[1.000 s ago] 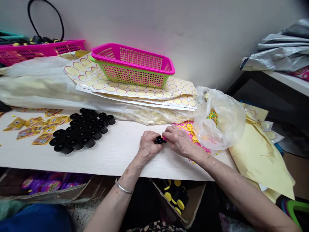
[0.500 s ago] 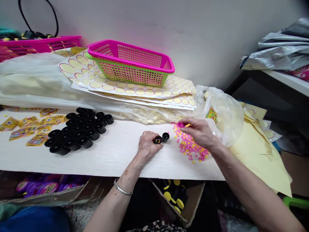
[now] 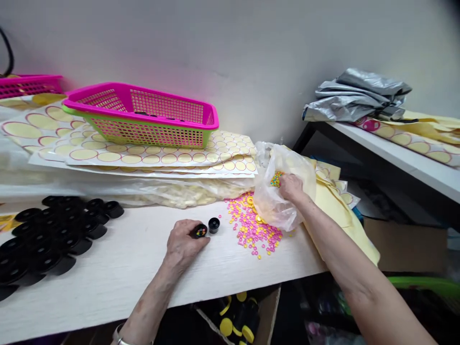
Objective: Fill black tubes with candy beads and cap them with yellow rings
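My left hand (image 3: pixel 185 239) is closed around a small black cup (image 3: pixel 200 231) standing on the table, with multicoloured bits inside it. Just right of it is a second small black cup (image 3: pixel 214 225), apart from my fingers. My right hand (image 3: pixel 290 187) reaches into a cloudy plastic bag (image 3: pixel 276 211) with many tiny multicoloured beads (image 3: pixel 276 179) in it. The fingertips are hidden there, so what they hold cannot be seen. Beside the bag lies a spread of pink and yellow beads (image 3: pixel 251 225), with some larger yellow rings (image 3: pixel 259 219) among them.
Several black cups (image 3: pixel 53 235) stand grouped at left. A pink and green basket (image 3: pixel 151 129) rests on sticker sheets (image 3: pixel 118 155) at the back. Silver bags (image 3: pixel 345 98) lie on a shelf at right. Below the table edge, a carton (image 3: pixel 270 306) holds black containers with yellow lids.
My right hand has moved from above the pink and yellow beads, where it held a small pink thing, into the plastic bag. My left hand still holds the black cup. The view has shifted right.
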